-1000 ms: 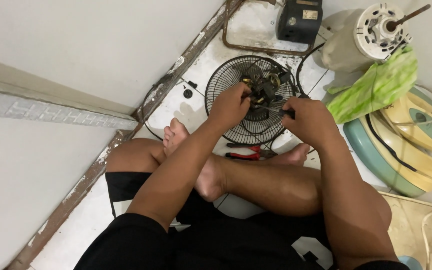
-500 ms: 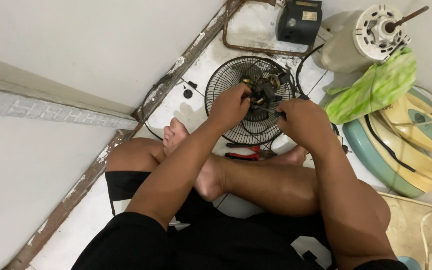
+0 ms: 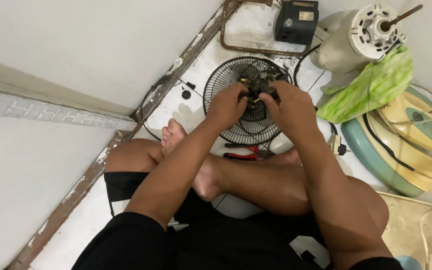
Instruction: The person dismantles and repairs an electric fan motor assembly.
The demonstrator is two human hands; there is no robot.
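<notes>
Two hands on a small dark part at the middle of a fan grille

Both hands meet over the hub of the round black wire fan grille (image 3: 248, 102), which lies flat on the white tiled floor (image 3: 196, 75) in front of the person's crossed legs. The left hand (image 3: 228, 106) and the right hand (image 3: 287, 106) are each curled around a small dark fan part (image 3: 257, 89) with brass-coloured bits showing, gripping it from opposite sides right above the grille's centre (whether it is fastened to the grille or only held over it cannot be told).

As a judgement, the likeliest trouble is a slip: the part is small, the fingers cover most of it, and a twist or pull that lets go suddenly could knock fingertips against the thin wire spokes or drop a loose piece through them. The black screws (image 3: 186, 93) lying left of the grille could roll off or be nudged by the bare foot (image 3: 172, 136) just below the grille's left edge. The red-handled pliers (image 3: 242, 153) sit at the grille's near rim, close to the shins, where a shifting leg could press on them.

The part itself looks dark, compact and metallic, with dull brass highlights; detail is hidden by the fingers. Right of the grille stand a cream fan motor (image 3: 363, 35) with its shaft up, a green cloth (image 3: 371, 87) and a teal and yellow fan base (image 3: 411, 145); beyond it sits a black box (image 3: 296, 21).
</notes>
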